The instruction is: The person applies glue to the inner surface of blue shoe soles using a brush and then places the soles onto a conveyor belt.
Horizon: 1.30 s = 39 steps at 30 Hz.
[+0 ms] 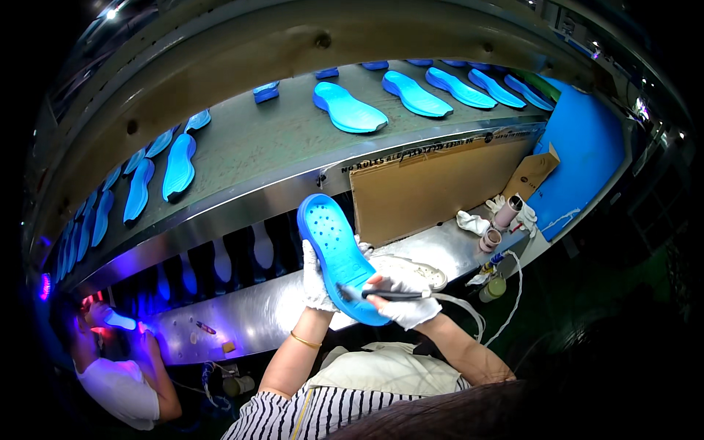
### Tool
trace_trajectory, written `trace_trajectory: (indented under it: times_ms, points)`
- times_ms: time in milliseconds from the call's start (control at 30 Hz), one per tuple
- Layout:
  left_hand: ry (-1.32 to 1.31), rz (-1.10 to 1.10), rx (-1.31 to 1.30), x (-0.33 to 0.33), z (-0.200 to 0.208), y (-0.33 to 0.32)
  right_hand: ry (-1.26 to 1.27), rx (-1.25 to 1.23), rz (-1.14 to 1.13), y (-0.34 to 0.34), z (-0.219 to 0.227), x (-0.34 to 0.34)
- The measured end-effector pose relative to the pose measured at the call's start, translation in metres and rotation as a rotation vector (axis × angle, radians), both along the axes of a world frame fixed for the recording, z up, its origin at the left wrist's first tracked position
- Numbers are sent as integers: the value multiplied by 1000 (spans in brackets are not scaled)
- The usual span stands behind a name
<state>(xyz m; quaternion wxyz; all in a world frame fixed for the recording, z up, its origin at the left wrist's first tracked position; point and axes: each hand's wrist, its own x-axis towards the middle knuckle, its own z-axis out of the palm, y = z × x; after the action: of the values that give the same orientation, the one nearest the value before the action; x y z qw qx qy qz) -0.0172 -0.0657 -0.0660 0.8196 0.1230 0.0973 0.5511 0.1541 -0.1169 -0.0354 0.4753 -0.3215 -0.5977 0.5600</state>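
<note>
A blue shoe sole (334, 242), with a cluster of small holes at its upper end, is tilted up in front of me. My left hand (317, 282), in a white glove, grips it by its left edge. In my right hand (408, 302), also gloved, is a brush (400, 296) with a dark handle; its bristles are at the lower inner face of the sole. A white tube (462, 302) runs off from the handle's end. Behind that hand, a white shoe or sole (425, 272) rests on the metal bench (275, 304), partly hidden.
Rows of blue soles (347, 108) lie on a conveyor belt (249, 136) beyond the bench. A cardboard sheet (433, 191) leans against its side. Cups (507, 213) and a white cloth (472, 223) stand at right. Another person (121, 381) works at far left.
</note>
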Motion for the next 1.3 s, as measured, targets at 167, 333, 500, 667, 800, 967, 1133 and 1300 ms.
trace_trajectory:
  times_ms: [167, 333, 500, 667, 800, 967, 1133, 1300]
  points:
    - [-71, -50, 202, 22, 23, -26, -29, 76, -91, 18, 7, 26]
    - [80, -37, 295, 23, 14, -22, -1, 201, -168, 10, 1, 16]
    - [33, 15, 239, 16, 16, -8, -252, 551, -114, -6, 13, 0]
    - [-1, 115, 283, 20, 19, -8, -81, 158, -166, 4, -4, 12]
    - [5, 112, 272, 17, 25, -5, -198, 370, -83, -5, -1, 1]
    - [-42, 76, 293, 13, 28, -1, 61, -73, -13, 7, -5, 11]
    - [-33, -2, 294, 6, 35, 4, -186, 72, 80, 3, -6, 12]
    - [-34, -86, 292, -1, 39, 10, -62, 99, 93, 21, -5, 18]
